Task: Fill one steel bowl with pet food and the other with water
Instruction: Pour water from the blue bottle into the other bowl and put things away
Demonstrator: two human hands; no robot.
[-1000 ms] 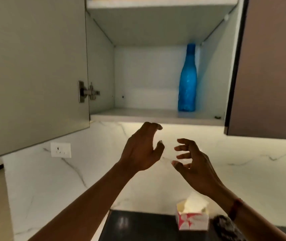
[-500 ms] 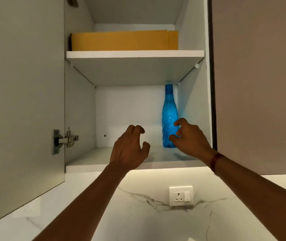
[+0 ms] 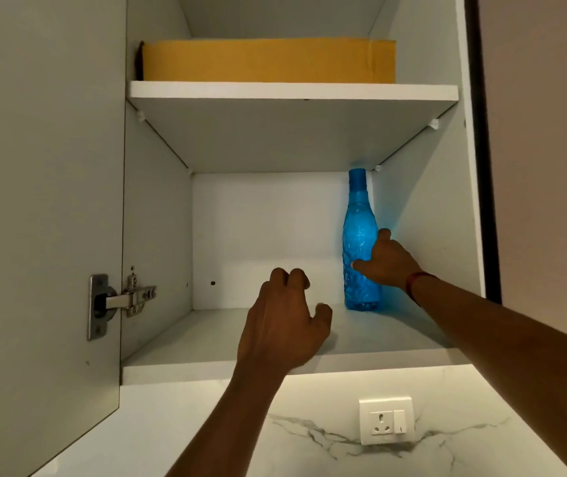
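Pale grey cabinet (image 3: 423, 208) above me, its door (image 3: 41, 201) swung wide to the left, with white marbled wall (image 3: 309, 452) below. A long yellow box (image 3: 268, 60) fills the upper shelf (image 3: 292, 92). On the lower shelf (image 3: 206, 339) a blue bottle (image 3: 359, 215) stands upright in the back right corner, close to the side wall. The person's right hand (image 3: 387, 265) is wrapped round its body, thumb up one side and a finger across the front, the base on the shelf. The left hand (image 3: 280, 325) hovers over the shelf's front, fingers loosely curled, grasping nothing. Smaller things: a wall socket (image 3: 385, 420) and the door hinge (image 3: 120, 301). I see no steel bowls and no pet food, so I'd judge this the very start: only the water is being fetched, and both fillings remain.
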